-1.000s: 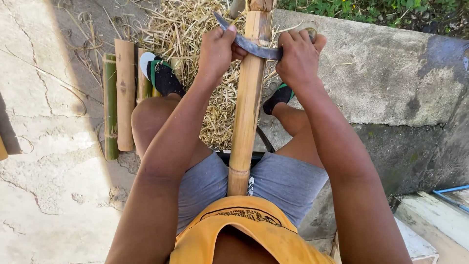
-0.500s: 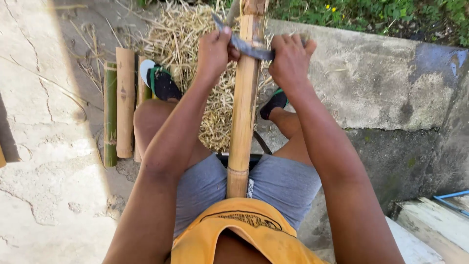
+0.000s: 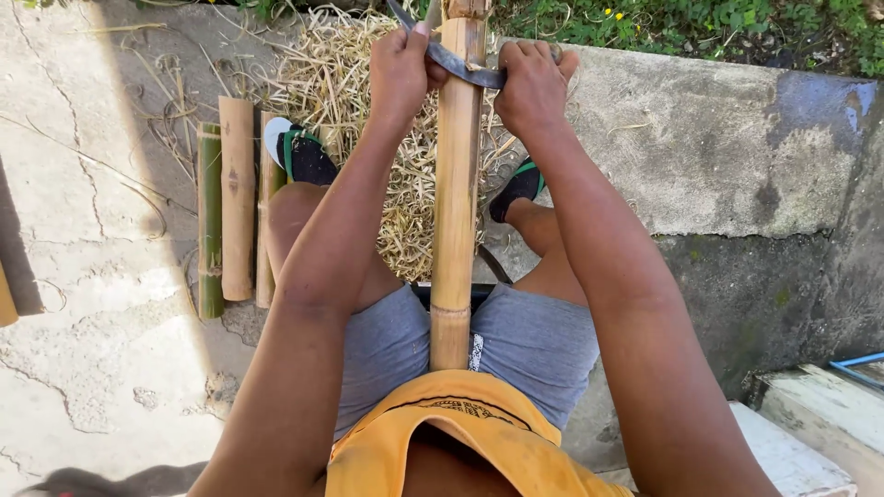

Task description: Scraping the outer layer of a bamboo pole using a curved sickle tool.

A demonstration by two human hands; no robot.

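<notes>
- At the far left the ground is pale, cracked concrete [image 3: 83, 276], sunlit, with a broad band of shade running down it and a few stray dry stalks lying on it.
- Three short cut bamboo pieces [image 3: 235, 207] lie side by side on that concrete, lengthwise away from the person: a green one on the left, a tan one in the middle, a thinner one touching the person's left foot.
- The left foot wears a sandal [image 3: 299, 152] with a white sole and green strap, resting at the edge of a heap of dry straw-coloured bamboo shavings [image 3: 405, 212].
- The left hand [image 3: 401, 69] is closed tight around one end of a curved dark blade [image 3: 456, 64].
- A long tan bamboo pole [image 3: 456, 202] stands between the knees, its near end against the lap of the grey shorts [image 3: 534, 340] above an orange shirt [image 3: 460, 433]; it runs up over the shavings to the top edge.
- The blade lies across the pole near its far end, touching it.
- The right hand [image 3: 532, 87] is clenched around the blade's other end, just right of the pole.
- The right foot's sandal [image 3: 517, 189] sits below that hand.
- To the right runs a rough concrete ledge [image 3: 737, 156], stained and mossy on its shaded face.
- Green weeds [image 3: 737, 23] with small yellow flowers grow beyond the ledge.
</notes>
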